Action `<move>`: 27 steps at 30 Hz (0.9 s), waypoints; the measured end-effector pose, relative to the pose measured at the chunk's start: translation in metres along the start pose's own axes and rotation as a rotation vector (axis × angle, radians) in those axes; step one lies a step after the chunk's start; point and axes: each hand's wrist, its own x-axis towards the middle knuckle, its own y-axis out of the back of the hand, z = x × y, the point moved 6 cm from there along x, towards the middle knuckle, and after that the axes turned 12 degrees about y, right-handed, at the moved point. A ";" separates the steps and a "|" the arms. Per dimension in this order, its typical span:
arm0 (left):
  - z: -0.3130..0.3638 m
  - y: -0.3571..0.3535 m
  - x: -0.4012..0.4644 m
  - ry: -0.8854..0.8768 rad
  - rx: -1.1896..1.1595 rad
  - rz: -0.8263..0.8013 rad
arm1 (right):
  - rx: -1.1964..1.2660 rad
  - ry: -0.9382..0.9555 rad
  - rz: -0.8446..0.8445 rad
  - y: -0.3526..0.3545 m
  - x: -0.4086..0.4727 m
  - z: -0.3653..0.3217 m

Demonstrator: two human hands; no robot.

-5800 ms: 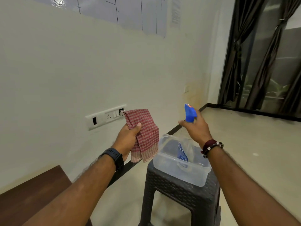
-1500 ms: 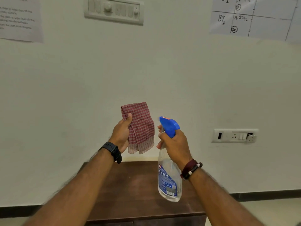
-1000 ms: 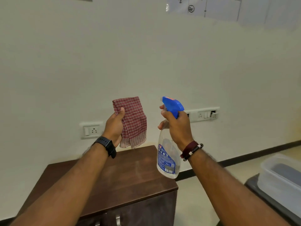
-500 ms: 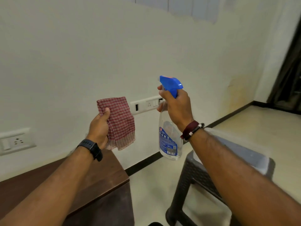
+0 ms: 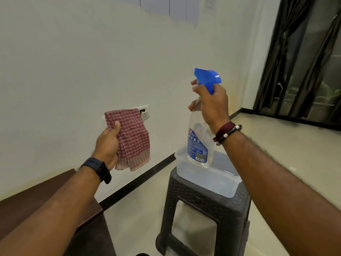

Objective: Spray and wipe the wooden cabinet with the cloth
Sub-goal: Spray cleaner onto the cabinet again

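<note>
Holding both tools aloft, your left hand (image 5: 108,145) clutches the checked cloth (image 5: 132,139) and your right hand (image 5: 212,106) wraps the spray bottle (image 5: 200,143) neck, hovering above the tub (image 5: 208,179). Swing left: the wooden cabinet (image 5: 42,198) sits low-left; aim down at its top, then squeeze.

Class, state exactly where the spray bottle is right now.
The spray bottle is right of centre, held up by the right hand above the clear tub on the stool.
</note>
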 end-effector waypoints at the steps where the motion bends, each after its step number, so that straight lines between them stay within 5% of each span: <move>1: -0.002 -0.007 -0.001 0.006 0.003 -0.011 | -0.011 -0.002 0.016 0.008 0.002 0.003; 17: -0.039 -0.046 -0.006 0.069 0.081 -0.091 | -0.263 -0.100 0.129 0.070 -0.034 0.096; 27: -0.040 -0.032 -0.009 0.083 0.066 -0.084 | -0.409 -0.062 -0.003 0.081 -0.041 0.109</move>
